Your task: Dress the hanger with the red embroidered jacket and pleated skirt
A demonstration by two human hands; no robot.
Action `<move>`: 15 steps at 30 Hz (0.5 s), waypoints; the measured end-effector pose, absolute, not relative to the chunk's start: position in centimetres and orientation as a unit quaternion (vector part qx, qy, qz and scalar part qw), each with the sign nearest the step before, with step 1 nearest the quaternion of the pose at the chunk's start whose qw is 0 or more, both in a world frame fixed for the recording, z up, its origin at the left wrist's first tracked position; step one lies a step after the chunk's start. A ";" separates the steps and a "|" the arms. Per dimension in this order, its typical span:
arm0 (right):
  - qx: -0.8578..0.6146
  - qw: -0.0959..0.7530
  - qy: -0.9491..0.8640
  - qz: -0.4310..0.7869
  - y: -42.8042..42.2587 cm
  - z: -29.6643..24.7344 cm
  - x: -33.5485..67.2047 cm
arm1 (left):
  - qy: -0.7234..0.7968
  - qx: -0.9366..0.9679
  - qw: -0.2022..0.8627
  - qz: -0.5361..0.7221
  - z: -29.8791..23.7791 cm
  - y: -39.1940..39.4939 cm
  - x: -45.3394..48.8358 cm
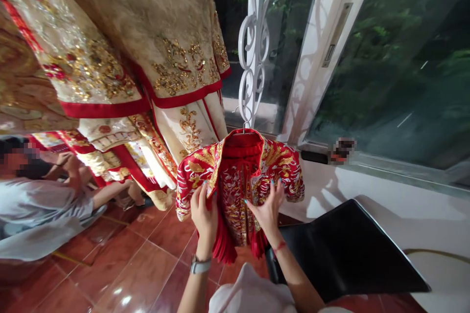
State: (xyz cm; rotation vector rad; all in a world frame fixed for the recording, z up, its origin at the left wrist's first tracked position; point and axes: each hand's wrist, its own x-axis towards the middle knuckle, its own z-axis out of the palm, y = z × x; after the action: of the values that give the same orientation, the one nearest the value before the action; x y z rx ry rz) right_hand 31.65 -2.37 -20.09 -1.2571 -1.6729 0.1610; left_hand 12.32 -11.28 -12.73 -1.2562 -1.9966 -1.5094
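A red jacket (pixel 238 176) with gold and silver embroidery hangs on a wire hanger (pixel 245 120) hooked to a white window grille (pixel 253 49). My left hand (pixel 204 215), with a watch on its wrist, grips the jacket's left front panel, fingers curled on the fabric. Over on the right front panel, my right hand (pixel 267 208) lies with its fingers spread. A red string circles that wrist.
Large cream and gold embroidered garments (pixel 121 58) with red trim hang at upper left. Another person (pixel 40 200) sits on the red tiled floor (pixel 128 264) at left. A black chair (pixel 345 249) stands at lower right beside a white window sill (pixel 385 181).
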 end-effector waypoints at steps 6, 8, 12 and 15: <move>-0.428 0.537 -0.722 0.083 2.2 -15.3 34.8 | -0.724 -0.383 0.238 -0.523 -9.7 -13.1 3.8; -0.398 0.568 -0.715 0.086 4.1 -13.4 39.3 | -0.739 -0.403 0.262 -0.473 -5.6 -12.4 -0.4; -0.376 0.617 -0.687 0.081 9.8 -8.6 43.8 | -0.757 -0.472 0.221 -0.394 -0.8 -7.5 -6.1; -0.410 0.589 -0.678 0.158 13.7 -7.9 43.4 | -0.748 -0.509 0.074 -0.419 -2.7 -3.9 -6.3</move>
State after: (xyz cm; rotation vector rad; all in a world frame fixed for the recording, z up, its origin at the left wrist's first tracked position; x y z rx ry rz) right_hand 43.37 13.72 -7.86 -0.9551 -1.5783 0.3668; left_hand -6.26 -3.92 -2.66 -1.5267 -2.2462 -1.2575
